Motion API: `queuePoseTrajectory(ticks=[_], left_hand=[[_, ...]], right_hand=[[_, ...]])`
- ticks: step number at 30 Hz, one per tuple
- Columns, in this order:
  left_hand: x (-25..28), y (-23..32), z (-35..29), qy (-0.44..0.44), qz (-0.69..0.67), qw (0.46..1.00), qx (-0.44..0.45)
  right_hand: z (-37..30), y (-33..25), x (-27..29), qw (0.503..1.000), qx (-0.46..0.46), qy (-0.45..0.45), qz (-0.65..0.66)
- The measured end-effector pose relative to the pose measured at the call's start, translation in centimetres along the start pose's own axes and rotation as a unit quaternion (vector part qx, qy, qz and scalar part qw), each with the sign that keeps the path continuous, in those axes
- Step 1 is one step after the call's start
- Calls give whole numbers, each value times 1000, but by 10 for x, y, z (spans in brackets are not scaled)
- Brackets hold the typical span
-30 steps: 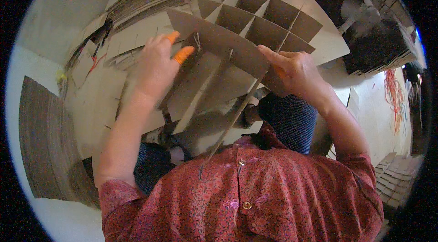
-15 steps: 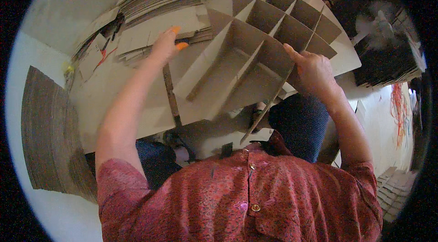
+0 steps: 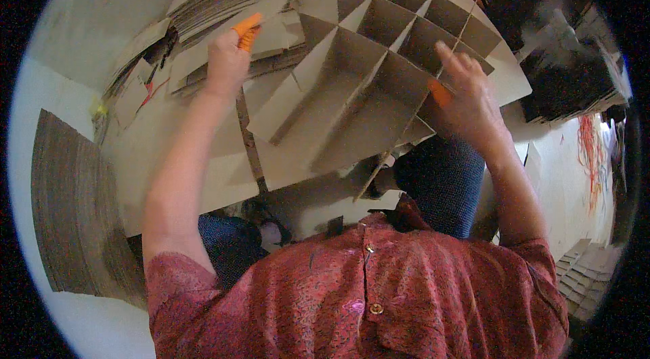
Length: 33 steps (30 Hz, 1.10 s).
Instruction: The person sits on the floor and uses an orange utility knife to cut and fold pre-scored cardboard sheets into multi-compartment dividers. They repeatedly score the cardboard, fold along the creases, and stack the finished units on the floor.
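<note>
A cardboard divider grid [image 3: 389, 51] of interlocked strips stands on the pale work table [image 3: 196, 183], with one long strip [image 3: 386, 156] jutting toward me. My right hand [image 3: 467, 91] is at the grid's right side, an orange cover on its thumb and its fingers apart, somewhat blurred. On the left, my left hand [image 3: 230, 61] has orange covers on thumb and finger, pinched together at the edge of a raised cardboard strip [image 3: 276, 5]. That strip lies over a stack of flat cardboard strips [image 3: 230, 3]; its exact contact with the fingertips is blurred.
More cardboard is stacked against the wall at the left [image 3: 71, 210], and a dark pile [image 3: 575, 74] stands at the right. Red and orange strings [image 3: 590, 162] hang at far right. A red-handled tool [image 3: 150, 91] lies left of the strips.
My left hand has moved slightly left and up, its fingers now closed together, and a strip edge has risen. My right hand has shifted off the grid's edge, with its fingers lifted.
</note>
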<state>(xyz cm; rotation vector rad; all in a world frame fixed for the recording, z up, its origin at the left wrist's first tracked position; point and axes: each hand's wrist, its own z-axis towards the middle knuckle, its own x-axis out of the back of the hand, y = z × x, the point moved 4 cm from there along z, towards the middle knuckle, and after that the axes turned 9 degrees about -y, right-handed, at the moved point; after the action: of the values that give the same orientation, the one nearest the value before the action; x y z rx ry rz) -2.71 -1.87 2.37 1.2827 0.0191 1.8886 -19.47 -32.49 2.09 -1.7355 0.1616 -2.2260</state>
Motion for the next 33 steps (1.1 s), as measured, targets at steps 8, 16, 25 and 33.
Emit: queuePoseTrajectory(ticks=[8,16,25,33], left_hand=[[-21,154,-63,-102,-41,955,-275],[13,16,-13,14,-358,928,99],[6,8,-25,-11,-376,918,127],[-6,-5,-32,-44,-382,907,174]], right_hand=[[-13,-24,8,851,-61,75,515],[-71,-17,32,899,-27,123,419],[-80,-28,35,933,-23,79,351],[-72,-33,31,934,-37,35,355]])
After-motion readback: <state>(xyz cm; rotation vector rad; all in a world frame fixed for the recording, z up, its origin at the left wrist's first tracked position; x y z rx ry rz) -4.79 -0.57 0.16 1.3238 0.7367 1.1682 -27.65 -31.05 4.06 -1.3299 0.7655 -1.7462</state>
